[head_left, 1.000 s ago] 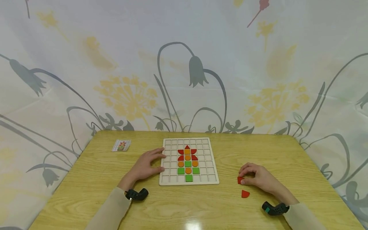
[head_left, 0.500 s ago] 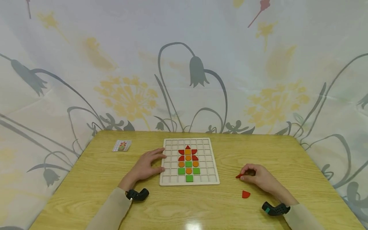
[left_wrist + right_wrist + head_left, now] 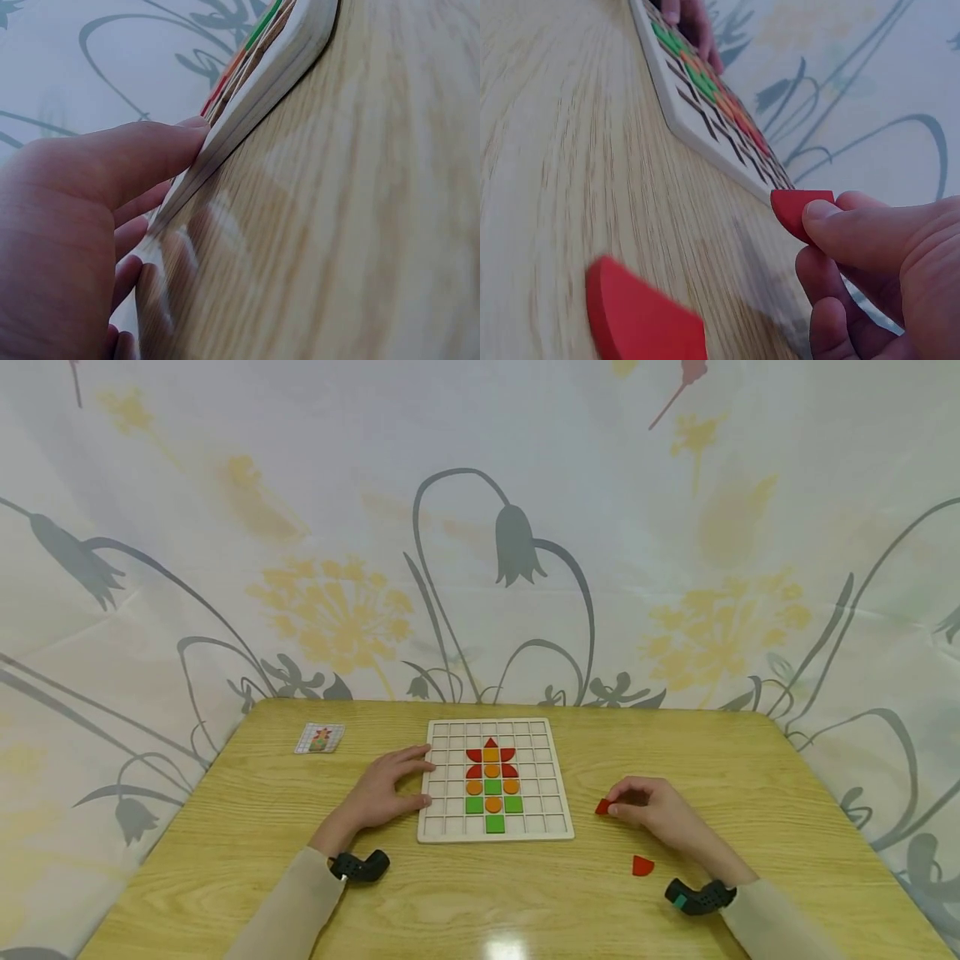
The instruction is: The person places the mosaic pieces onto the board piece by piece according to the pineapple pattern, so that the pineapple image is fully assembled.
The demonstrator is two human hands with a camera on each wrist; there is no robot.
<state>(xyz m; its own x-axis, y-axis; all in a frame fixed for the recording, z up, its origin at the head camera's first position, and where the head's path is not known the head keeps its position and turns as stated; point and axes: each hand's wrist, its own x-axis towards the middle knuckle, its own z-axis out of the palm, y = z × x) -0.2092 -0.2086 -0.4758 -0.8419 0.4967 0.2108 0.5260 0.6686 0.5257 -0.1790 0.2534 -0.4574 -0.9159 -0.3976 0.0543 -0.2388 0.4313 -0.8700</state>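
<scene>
Between thumb and forefinger my right hand [image 3: 651, 810] pinches a red quarter-circle tile [image 3: 789, 208], held right of the board. A second red quarter-circle tile [image 3: 642, 866] lies on the table below that hand. My left hand [image 3: 384, 789] rests at the left edge of the white grid board [image 3: 551, 827], its fingers spread and fingertips on the rim. Red, orange and green tiles fill the board's middle columns in a flower-like figure, with a red triangle [image 3: 491, 743] on top and a green square [image 3: 495, 824] at the bottom.
A small pattern card [image 3: 320, 738] printed with a similar figure lies at the table's back left. The wooden table [image 3: 480, 893] ends at a hanging cloth [image 3: 300, 527] with flower prints. Each wrist wears a black camera band [image 3: 360, 866].
My right hand has lifted the red quarter-circle tile off the table and moved it left and away from me, toward the board. The left hand stays in place.
</scene>
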